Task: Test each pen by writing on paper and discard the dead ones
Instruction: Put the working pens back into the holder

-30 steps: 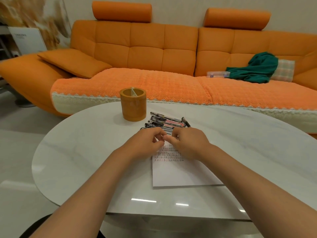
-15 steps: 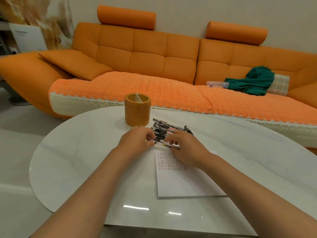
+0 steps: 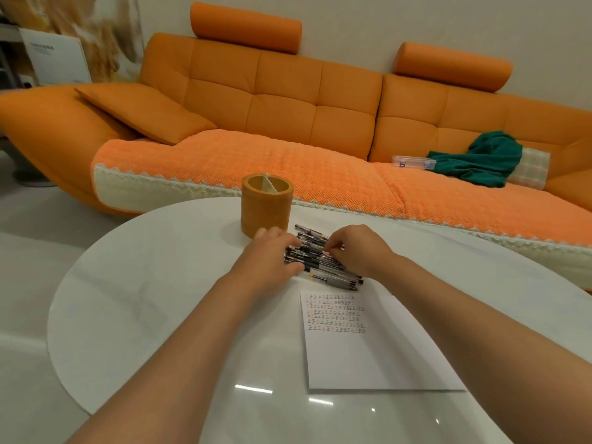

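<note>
A pile of several black and clear pens point(image 3: 323, 270) lies on the white oval table point(image 3: 144, 283), just beyond a white sheet of paper point(image 3: 368, 357) whose upper part carries rows of small written marks. My left hand point(image 3: 269, 256) grips the left end of the pile, fingers over the top and thumb below. My right hand point(image 3: 362, 251) is on the right side of the pile, its fingertips curled and pinching pens near the middle. Much of the pile is hidden under both hands.
An orange cylindrical pen holder point(image 3: 266, 209) stands right behind my left hand. Beyond the table's far edge runs an orange sofa point(image 3: 288, 100) with a green cloth point(image 3: 480, 161) and a clear plastic box point(image 3: 411, 161) on its seat.
Both hands have moved forward off the paper onto the pen pile and closed around it. The written rows on the paper are now uncovered. The view has tilted down.
</note>
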{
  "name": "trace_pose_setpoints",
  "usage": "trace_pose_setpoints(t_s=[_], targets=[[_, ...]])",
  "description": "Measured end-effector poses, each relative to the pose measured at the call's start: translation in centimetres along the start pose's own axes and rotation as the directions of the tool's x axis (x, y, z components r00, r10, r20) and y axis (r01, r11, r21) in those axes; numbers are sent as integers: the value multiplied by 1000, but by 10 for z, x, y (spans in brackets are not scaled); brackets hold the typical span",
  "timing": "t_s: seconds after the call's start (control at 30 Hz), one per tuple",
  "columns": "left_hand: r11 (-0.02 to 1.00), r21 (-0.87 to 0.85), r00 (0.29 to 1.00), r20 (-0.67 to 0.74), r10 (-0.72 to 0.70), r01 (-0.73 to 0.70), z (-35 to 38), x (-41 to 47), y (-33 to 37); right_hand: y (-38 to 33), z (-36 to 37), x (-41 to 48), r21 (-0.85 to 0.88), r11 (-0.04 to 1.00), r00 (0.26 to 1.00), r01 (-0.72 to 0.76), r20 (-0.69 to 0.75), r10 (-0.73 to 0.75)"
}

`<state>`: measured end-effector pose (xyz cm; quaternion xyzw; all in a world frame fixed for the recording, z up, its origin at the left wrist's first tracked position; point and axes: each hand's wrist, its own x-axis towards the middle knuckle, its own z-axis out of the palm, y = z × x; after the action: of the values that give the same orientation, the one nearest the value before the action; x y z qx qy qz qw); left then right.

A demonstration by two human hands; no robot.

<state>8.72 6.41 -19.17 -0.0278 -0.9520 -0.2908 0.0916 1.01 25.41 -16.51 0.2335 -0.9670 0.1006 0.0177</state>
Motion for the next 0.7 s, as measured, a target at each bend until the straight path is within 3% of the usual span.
trace_pose_setpoints(t_s=[0.27,0.7], targets=[[986,156,994,99,48,-63,15,-1,2,-7,5,10,-24,999,999,-38,38,39],[999,-25,999,26,21,-20,12,0,2,-4,6,18,-121,985,981,-122,138,139]])
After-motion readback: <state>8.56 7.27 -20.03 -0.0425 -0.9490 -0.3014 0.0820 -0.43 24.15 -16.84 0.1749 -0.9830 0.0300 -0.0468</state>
